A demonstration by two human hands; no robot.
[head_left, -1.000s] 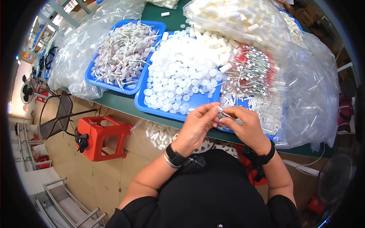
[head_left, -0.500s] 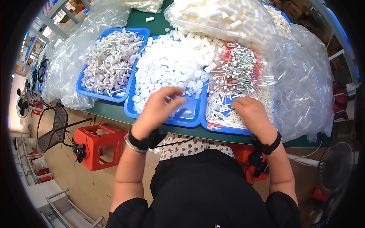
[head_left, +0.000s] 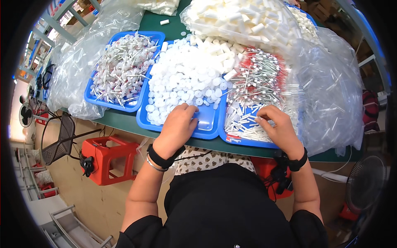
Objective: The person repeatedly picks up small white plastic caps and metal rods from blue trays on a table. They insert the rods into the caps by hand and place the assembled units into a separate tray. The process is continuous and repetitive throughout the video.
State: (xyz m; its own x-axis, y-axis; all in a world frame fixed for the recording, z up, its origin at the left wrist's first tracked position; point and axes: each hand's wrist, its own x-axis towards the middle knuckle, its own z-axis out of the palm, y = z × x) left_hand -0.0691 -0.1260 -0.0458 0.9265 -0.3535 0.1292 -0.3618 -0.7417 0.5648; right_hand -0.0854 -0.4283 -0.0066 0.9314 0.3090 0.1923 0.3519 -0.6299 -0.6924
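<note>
My left hand [head_left: 177, 126] is at the near part of the middle blue tray [head_left: 205, 129], its curled fingertips among translucent white plastic discs [head_left: 182, 84]. Anything between those fingers is hidden. Over the right blue tray [head_left: 264, 144], the thumb and fingers of my right hand [head_left: 282, 130] are drawn together just above small white sticks [head_left: 248, 134]. What they pinch, if anything, is too small to make out. Behind them in that tray lies a heap of thin metal pins with red and white ends [head_left: 262, 76].
A left blue tray [head_left: 87, 91] is heaped with thin stems bearing pale discs. Cream foam cylinders [head_left: 225, 53] lie behind the discs, with a large bag of more cylinders [head_left: 252, 18] beyond. Clear plastic bags [head_left: 331, 95] flank the trays. Below the green table [head_left: 124, 120] stands a red stool [head_left: 99, 165].
My left hand has come down nearer to me, and its fingers, earlier blurred and apart above the discs, now curl in among them. My right hand has shifted slightly right and nearer.
</note>
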